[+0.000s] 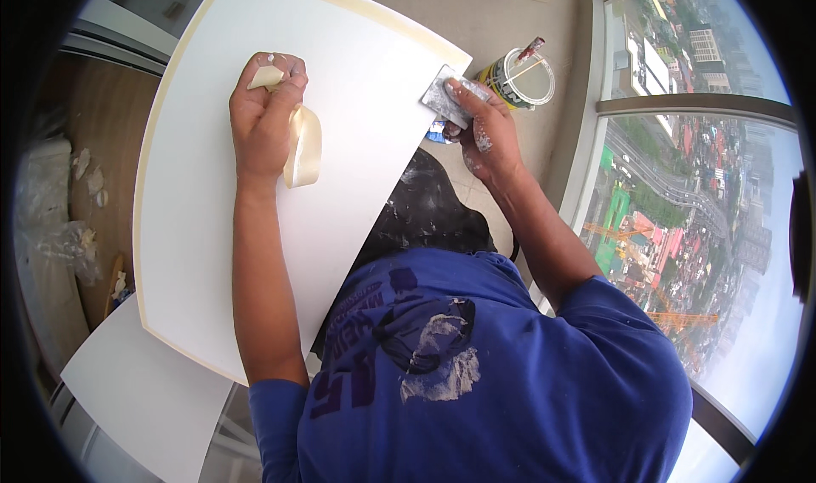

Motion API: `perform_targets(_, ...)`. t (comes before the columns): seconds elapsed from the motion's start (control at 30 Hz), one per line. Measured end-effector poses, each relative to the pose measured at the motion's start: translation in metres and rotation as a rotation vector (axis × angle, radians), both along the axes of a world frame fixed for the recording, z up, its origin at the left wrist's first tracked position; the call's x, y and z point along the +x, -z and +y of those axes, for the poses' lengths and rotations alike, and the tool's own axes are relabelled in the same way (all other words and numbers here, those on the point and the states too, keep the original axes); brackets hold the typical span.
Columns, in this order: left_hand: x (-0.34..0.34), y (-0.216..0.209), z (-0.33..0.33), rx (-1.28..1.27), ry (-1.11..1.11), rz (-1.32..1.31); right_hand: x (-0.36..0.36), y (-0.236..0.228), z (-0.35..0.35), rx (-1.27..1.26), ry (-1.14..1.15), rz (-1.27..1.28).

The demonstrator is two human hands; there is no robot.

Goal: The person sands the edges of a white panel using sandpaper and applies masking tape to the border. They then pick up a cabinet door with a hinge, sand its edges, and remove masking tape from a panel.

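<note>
My left hand [265, 139] is closed on a length of cream masking tape [306, 161]. The tape hangs below my fist in a loop, and a short end shows between the fingers. Beneath it lies a large white panel [200, 219], with the same tape running along several of its edges; its edge toward my body shows none. My right hand [493, 139] pinches a flat grey putty scraper [450, 96] between thumb and fingers, by the panel's right corner. White putty smears mark the right hand's skin.
A paint bucket [515, 99] with a red-handled tool and a stick stands on the tiled floor, right of the panel. Another white panel [153, 398] lies at lower left. Windows [680, 194] line the right side. Plastic wrapping [68, 249] and scraps lie far left.
</note>
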State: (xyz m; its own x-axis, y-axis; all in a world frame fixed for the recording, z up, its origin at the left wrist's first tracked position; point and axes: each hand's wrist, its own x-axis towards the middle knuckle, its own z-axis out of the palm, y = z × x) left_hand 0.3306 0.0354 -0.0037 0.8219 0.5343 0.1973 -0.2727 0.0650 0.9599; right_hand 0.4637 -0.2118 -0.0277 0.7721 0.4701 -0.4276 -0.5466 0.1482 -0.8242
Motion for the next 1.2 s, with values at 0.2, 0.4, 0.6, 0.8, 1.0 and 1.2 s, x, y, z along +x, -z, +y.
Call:
perform_targets(0.2, -0.003, 0.004, 0.005, 0.014, 0.002, -0.018, -0.004, 0.002, -0.002, 0.021, -0.064, -0.037)
perform_targets(0.4, 0.000, 0.005, -0.002, -0.003, -0.033, -0.045, -0.040, -0.003, -0.002, -0.067, -0.070, 0.060)
perform_targets(0.6, -0.003, 0.003, 0.005, 0.006, 0.003, -0.018, 0.019, -0.010, 0.005, 0.006, 0.069, -0.065)
perform_targets(0.8, 0.000, 0.004, 0.001, 0.018, -0.019, -0.014, -0.076, 0.001, -0.005, -0.080, -0.123, -0.041)
perform_targets(1.0, 0.001, 0.004, 0.002, -0.003, 0.009, -0.050, -0.008, -0.003, -0.007, -0.023, -0.057, -0.144)
perform_targets(1.2, 0.001, 0.001, -0.002, -0.021, -0.011, -0.022, -0.063, -0.005, -0.012, -0.187, -0.194, -0.034)
